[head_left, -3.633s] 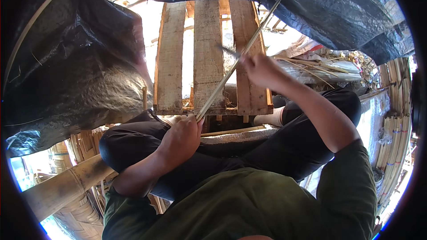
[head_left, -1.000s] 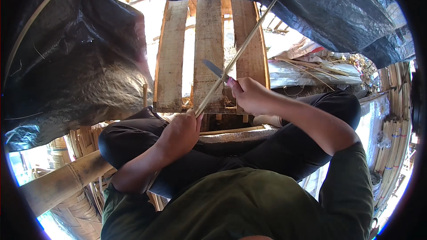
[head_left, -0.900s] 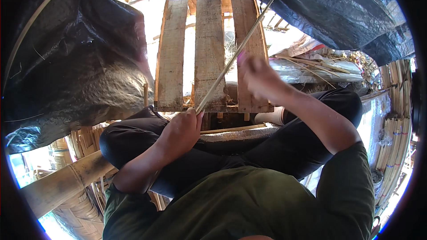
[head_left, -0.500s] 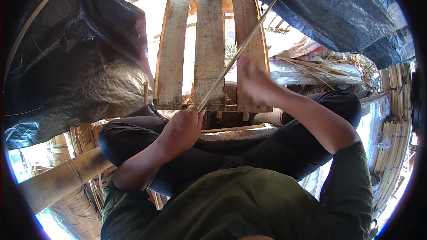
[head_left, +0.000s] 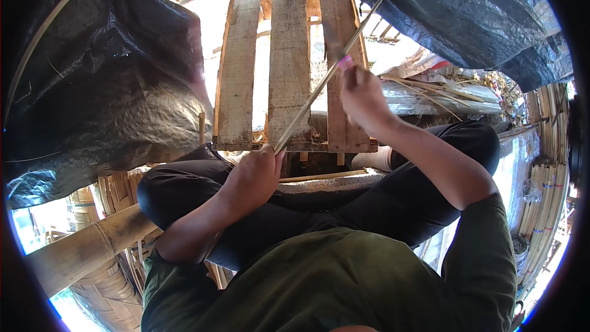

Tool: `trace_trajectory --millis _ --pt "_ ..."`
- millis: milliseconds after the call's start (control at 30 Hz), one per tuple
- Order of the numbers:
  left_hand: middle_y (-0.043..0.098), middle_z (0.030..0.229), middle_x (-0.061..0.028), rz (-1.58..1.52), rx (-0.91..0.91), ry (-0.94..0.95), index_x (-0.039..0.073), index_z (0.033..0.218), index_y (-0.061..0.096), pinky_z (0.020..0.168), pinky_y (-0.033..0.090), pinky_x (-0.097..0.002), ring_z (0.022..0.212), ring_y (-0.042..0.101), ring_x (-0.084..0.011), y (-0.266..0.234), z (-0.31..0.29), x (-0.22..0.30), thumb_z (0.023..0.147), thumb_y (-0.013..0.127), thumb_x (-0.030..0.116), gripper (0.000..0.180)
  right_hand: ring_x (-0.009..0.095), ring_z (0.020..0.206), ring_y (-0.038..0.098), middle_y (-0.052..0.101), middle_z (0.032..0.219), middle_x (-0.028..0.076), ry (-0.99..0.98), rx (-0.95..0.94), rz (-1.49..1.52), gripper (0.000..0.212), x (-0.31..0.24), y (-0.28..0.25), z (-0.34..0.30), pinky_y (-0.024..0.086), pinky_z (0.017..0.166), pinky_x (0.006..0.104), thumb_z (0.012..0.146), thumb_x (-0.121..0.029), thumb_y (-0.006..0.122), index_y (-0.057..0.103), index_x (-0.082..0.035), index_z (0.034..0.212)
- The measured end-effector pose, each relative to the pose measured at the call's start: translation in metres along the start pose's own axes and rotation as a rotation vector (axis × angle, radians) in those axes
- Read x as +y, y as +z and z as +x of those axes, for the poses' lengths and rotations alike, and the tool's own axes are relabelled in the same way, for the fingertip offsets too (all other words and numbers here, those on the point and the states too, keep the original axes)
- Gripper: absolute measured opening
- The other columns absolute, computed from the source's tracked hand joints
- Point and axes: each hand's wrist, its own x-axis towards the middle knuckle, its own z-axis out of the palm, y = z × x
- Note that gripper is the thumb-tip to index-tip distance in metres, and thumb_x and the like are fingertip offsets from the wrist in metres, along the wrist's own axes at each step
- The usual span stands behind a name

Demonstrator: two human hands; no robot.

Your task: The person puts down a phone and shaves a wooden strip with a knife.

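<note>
My left hand [head_left: 253, 175] is closed around the near end of a long, thin bamboo strip [head_left: 302, 112]. The strip slants up and to the right across a slatted wooden bench [head_left: 289, 74], its far tip by the dark tarp. Over the right side of the bench, my right hand [head_left: 364, 95] grips a knife [head_left: 345, 61] with a pink band at its handle. Motion smears the blade, which points up and away beside the strip. Whether the blade touches the strip, I cannot tell.
Dark plastic tarps [head_left: 141, 80] hang at the left and across the top. A thick bamboo pole [head_left: 92, 249] lies at lower left. Split bamboo pieces [head_left: 439, 93] lie beyond my right knee, and bundled strips [head_left: 544, 209] stand at the far right.
My right hand with the knife has moved a little right and nearer to me, and the blade now shows. My left hand and the bamboo strip have stayed nearly in place.
</note>
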Motion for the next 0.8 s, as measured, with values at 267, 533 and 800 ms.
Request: trace_trajectory --millis 267,533,800 --pt "0.058 0.058 -0.0228 -0.046 -0.022 -0.021 -0.003 0.078 0.053 0.052 0.05 -0.0455 0.056 0.063 -0.0395 0.002 0.001 -0.004 0.099 0.052 0.022 0.033 0.015 0.039 0.048 0.054 0.058 0.004 0.049 -0.305 -0.313 0.043 -0.003 0.008 -0.009 0.042 0.038 0.0348 0.106 -0.028 0.034 0.056 0.005 0.09" --pt "0.058 0.06 -0.0246 -0.065 -0.002 -0.017 -0.005 0.079 0.053 0.055 0.051 -0.0489 0.059 0.063 -0.0423 0.001 0.001 -0.002 0.1 0.05 0.022 0.034 0.016 0.04 0.051 0.05 0.056 0.004 0.07 -0.177 -0.141 0.049 -0.01 -0.005 -0.001 0.042 0.039 0.0357 0.107 -0.036 0.032 0.051 -0.001 0.077" --pt "0.058 0.06 -0.0254 -0.078 -0.003 -0.032 -0.005 0.08 0.053 0.056 0.05 -0.0496 0.06 0.063 -0.0432 -0.002 0.001 0.002 0.1 0.05 0.022 0.034 0.017 0.043 0.053 0.051 0.054 0.007 -0.066 0.014 -0.17 0.05 0.004 0.002 0.004 0.044 0.045 0.0394 0.106 -0.037 0.032 0.05 0.0 0.078"
